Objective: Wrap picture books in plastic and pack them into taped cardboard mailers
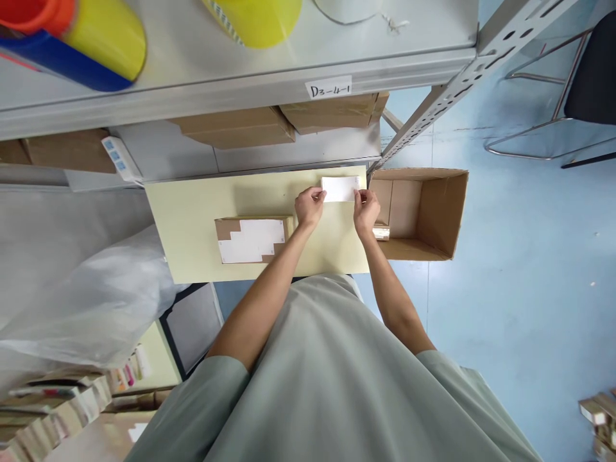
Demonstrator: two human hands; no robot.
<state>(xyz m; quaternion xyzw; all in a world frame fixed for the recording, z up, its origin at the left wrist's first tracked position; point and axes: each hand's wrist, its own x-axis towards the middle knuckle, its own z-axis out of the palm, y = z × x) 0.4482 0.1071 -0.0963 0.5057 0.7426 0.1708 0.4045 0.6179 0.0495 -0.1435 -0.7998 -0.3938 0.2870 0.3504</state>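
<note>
A small white rectangular card or label [341,190] lies at the far right part of the pale yellow table [192,212]. My left hand [309,206] pinches its left edge, and my right hand [366,209] pinches its right edge. Whether it is one sheet or a thin stack I cannot tell. To the left of my hands sits a brown cardboard box [253,240] with several white labels stuck on its top, overlapping in steps. My left forearm passes close by its right side.
An open cardboard carton [440,212] stands against the table's right edge, with a small labelled box [381,232] inside. A metal shelf [269,74] marked D3-4-1 overhangs the far side, holding tape rolls and boxes. Clear plastic sheeting [96,301] hangs at left; a chair [591,77] stands far right.
</note>
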